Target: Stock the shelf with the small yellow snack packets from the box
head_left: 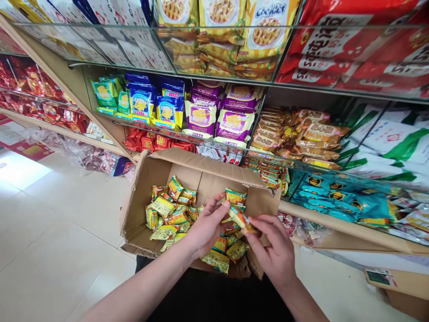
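Note:
A small yellow and orange snack packet (238,217) is held tilted above an open cardboard box (140,232). My left hand (208,226) pinches its upper left end between thumb and fingers. At its lower right end, the fingertips of my right hand (274,246) close on it. Just behind the left fingertips shows another yellow packet (236,196); whether the hand touches it I cannot tell. Several loose packets like these (162,206) lie jumbled in the box, some hidden under my hands and forearms.
Glass-fronted shelves rise behind the box, with purple biscuit packs (234,120), blue packs (169,109), brown packets (323,132) and teal bags (335,194). Similar small packets (268,172) fill a low compartment. Another cardboard box (402,284) stands at right on the tiled floor (67,250).

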A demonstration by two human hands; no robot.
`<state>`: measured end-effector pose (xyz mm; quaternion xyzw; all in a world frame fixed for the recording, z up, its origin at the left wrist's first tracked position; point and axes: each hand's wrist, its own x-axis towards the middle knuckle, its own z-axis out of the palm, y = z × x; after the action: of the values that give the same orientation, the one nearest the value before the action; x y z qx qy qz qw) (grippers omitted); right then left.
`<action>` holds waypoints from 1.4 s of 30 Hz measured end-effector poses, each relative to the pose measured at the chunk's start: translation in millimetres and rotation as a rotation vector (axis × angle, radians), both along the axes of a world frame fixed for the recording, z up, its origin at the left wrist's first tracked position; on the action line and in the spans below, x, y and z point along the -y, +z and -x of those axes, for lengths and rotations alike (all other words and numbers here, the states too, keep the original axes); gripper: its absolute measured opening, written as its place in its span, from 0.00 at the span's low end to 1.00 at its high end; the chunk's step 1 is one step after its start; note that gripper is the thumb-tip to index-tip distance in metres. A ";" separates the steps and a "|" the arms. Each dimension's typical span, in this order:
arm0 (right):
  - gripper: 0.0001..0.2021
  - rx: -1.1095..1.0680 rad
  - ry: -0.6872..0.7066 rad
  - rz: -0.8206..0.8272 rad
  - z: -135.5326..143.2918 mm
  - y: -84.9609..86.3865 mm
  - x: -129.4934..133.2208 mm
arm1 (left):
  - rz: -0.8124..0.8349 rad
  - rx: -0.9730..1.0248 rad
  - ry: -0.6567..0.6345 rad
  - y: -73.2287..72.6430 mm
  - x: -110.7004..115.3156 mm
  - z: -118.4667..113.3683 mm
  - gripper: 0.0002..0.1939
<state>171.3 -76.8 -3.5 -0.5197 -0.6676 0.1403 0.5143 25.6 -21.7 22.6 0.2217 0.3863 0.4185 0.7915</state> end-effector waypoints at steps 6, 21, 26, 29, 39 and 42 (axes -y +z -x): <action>0.11 0.023 0.233 0.115 1.8 2.3 10.4 | 0.067 0.232 -0.081 5.7 -2.0 7.3 0.28; 0.21 -0.084 0.260 0.548 -8.2 8.5 5.1 | -0.380 -0.244 -0.547 -8.7 11.1 5.5 0.37; 0.13 0.000 0.338 0.608 -26.2 27.6 17.7 | -0.496 -0.261 -0.738 -1.5 20.1 1.9 0.40; 0.12 0.011 0.279 0.631 -30.1 33.3 27.0 | -0.469 -0.215 -0.750 7.4 26.1 -3.4 0.44; 0.12 -0.186 0.090 0.695 -62.1 42.5 29.8 | -0.303 -0.223 -0.656 -12.1 10.8 12.9 0.21; 0.21 -0.391 -0.266 0.576 -94.4 26.6 22.0 | -0.239 -0.375 -0.472 -40.7 -6.6 36.7 0.17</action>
<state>265.7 -98.8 23.0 -0.6887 -0.4166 0.3509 0.4785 -11.0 -15.1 -18.0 0.4697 0.4112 0.2179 0.7502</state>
